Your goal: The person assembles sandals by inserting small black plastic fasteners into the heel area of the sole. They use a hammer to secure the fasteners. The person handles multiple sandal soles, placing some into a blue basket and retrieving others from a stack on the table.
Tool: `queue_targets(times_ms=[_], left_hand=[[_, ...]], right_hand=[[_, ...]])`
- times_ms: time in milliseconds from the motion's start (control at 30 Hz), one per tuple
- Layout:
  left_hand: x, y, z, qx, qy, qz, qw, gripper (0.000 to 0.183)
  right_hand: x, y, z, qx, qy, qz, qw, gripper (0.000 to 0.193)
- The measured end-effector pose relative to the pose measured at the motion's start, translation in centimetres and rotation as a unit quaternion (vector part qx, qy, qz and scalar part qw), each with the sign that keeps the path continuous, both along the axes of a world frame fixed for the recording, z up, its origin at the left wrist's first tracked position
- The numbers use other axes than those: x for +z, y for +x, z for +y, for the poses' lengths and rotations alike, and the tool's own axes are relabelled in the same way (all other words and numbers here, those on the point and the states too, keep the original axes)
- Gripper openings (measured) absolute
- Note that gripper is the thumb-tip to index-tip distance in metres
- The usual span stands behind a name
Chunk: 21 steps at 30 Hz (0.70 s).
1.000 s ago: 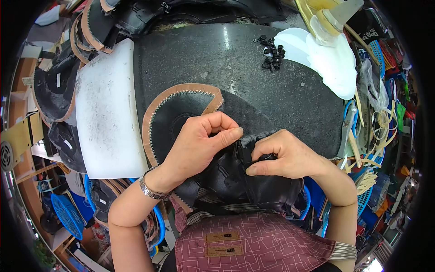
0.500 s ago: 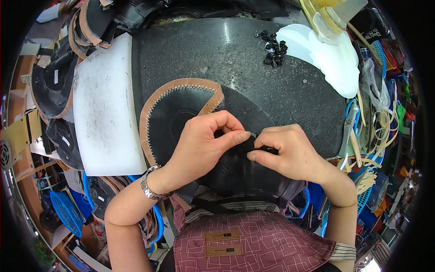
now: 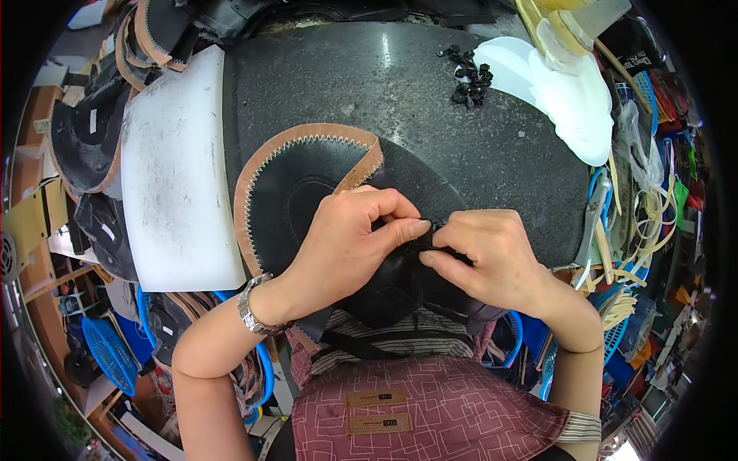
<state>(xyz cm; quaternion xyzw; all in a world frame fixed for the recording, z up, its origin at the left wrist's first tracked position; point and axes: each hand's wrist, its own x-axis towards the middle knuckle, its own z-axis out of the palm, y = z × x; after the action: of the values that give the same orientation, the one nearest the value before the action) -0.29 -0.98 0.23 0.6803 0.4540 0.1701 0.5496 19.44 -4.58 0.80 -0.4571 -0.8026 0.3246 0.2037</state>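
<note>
Our left hand (image 3: 350,238) and right hand (image 3: 492,250), close together, pinch the black piece (image 3: 277,192) at the near side of the surface (image 3: 330,73). We seem to be working its edge; next needs steady fingertips.

The speckled worktop (image 3: 307,84) carries a white board (image 3: 175,177), small black parts (image 3: 480,81), white sheets (image 3: 573,111) and a tan-edged black upper (image 3: 278,173).

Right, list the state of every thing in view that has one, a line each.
Left hand: thumb and forefinger pinched on the black piece
Right hand: pinching the same piece
Black piece: tan-edged, zigzag-stitched, partly resting on the dark worktop
White board: smudged
Small black parts: loosely heaped
White sheets: overlapping
Watch: worn, left wrist
Apron: worn
</note>
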Motion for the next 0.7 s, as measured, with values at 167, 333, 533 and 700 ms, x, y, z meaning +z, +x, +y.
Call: queue_targets(times_ms=[167,333,533,700], left_hand=[[-0.4,-0.1,-0.3,0.016,0.004,-0.023,1.0,0.015],[-0.2,-0.1,-0.1,0.019,0.001,-0.008,1.0,0.014],[-0.5,0.1,-0.1,0.03,0.003,-0.024,0.999,0.014],[-0.5,0.1,-0.1,0.033,-0.003,-0.027,0.999,0.013]], right_hand=[[-0.1,0.5,0.4,0.023,-0.062,0.032,0.997,0.016],[-0.4,-0.1,-0.2,0.017,0.139,-0.06,0.988,0.015],[-2.2,-1.9,-1.2,0.035,0.446,-0.126,0.886,0.013],[-2.4,-1.7,-1.2,0.023,0.451,-0.106,0.886,0.019]])
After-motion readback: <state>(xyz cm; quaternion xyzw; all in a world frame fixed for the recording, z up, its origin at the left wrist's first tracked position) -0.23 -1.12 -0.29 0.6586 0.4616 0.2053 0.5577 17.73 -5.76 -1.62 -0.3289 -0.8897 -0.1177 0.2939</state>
